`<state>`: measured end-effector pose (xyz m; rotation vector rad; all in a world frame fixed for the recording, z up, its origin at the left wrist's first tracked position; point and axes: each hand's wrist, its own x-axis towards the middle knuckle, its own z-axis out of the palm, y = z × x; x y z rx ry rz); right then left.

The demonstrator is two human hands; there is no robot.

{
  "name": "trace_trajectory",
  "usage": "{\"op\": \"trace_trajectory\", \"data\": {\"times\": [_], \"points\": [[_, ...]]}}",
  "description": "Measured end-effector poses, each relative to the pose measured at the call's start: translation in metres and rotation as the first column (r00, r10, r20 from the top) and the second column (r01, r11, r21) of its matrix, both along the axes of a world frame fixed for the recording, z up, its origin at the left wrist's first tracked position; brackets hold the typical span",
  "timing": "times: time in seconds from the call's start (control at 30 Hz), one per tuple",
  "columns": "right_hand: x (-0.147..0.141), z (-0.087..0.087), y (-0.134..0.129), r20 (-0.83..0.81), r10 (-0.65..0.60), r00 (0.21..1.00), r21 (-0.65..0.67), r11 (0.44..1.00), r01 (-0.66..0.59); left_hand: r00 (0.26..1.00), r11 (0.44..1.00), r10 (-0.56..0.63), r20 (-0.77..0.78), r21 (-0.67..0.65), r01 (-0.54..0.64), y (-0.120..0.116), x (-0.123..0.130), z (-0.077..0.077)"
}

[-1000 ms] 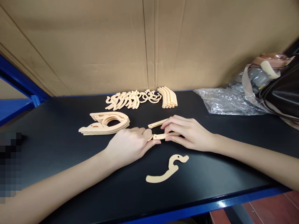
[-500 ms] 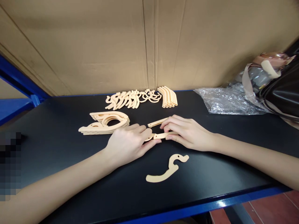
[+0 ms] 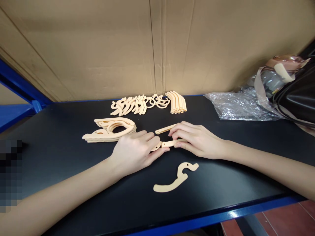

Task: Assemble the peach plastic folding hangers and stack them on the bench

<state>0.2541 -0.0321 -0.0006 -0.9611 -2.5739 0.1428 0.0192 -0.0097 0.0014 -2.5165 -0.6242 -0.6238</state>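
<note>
My left hand (image 3: 137, 149) is closed on a cream plastic hanger piece (image 3: 156, 147) with a small hole, mostly hidden by the fingers. In my right hand (image 3: 197, 139) a straight cream hanger arm (image 3: 168, 143) is pinched, its end meeting the left piece. Whether the two are joined I cannot tell. Just behind, another hanger arm (image 3: 164, 128) lies on the black tabletop, its right end hidden by my right fingers. Nearer to me lies a loose curved hanger piece (image 3: 172, 183) with a hooked end.
Left of my hands is a stack of folded hangers (image 3: 110, 131). Along the back lie curved pieces (image 3: 130, 105), hooks (image 3: 158, 101) and a bundle of arms (image 3: 176, 102). A clear plastic bag (image 3: 243, 105) and a black bag (image 3: 299, 95) occupy the right, before a cardboard wall (image 3: 110, 49).
Both hands keep nearly the same hold and place. The whole view has shifted very slightly; nothing has visibly been picked up or let go.
</note>
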Motion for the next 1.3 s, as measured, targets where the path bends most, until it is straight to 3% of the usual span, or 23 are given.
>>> {"op": "trace_trajectory", "data": {"times": [0.5, 0.6, 0.73, 0.87, 0.97, 1.1, 1.3], "points": [[0.002, 0.000, 0.002, -0.134, 0.069, 0.989, -0.022, 0.997, -0.072, 0.998, 0.998, -0.056, -0.018, -0.021, 0.056, -0.001, 0.002, 0.002], [0.003, 0.000, 0.003, -0.222, -0.048, 0.974, 0.032, 0.998, 0.056, 0.999, 0.999, -0.042, -0.016, -0.032, 0.042, 0.000, 0.002, 0.001], [0.008, -0.003, 0.009, -0.256, -0.253, 0.933, 0.080, 0.956, 0.281, 0.999, 0.998, -0.044, -0.024, -0.052, 0.043, 0.000, 0.002, 0.002], [0.011, -0.007, 0.014, -0.160, -0.282, 0.946, 0.049, 0.955, 0.293, 0.992, 0.989, -0.121, -0.036, -0.090, 0.118, -0.001, 0.002, 0.004], [0.010, -0.007, 0.015, -0.114, -0.252, 0.961, 0.040, 0.965, 0.258, 0.972, 0.954, -0.230, -0.036, -0.207, 0.218, -0.002, 0.002, 0.006], [0.009, -0.007, 0.015, -0.100, -0.248, 0.963, 0.033, 0.967, 0.253, 0.922, 0.863, -0.384, -0.049, -0.373, 0.340, -0.005, 0.004, 0.011], [0.008, -0.005, 0.013, -0.085, -0.270, 0.959, 0.033, 0.961, 0.274, 0.910, 0.844, -0.404, -0.089, -0.421, 0.333, -0.007, 0.005, 0.016]]}}
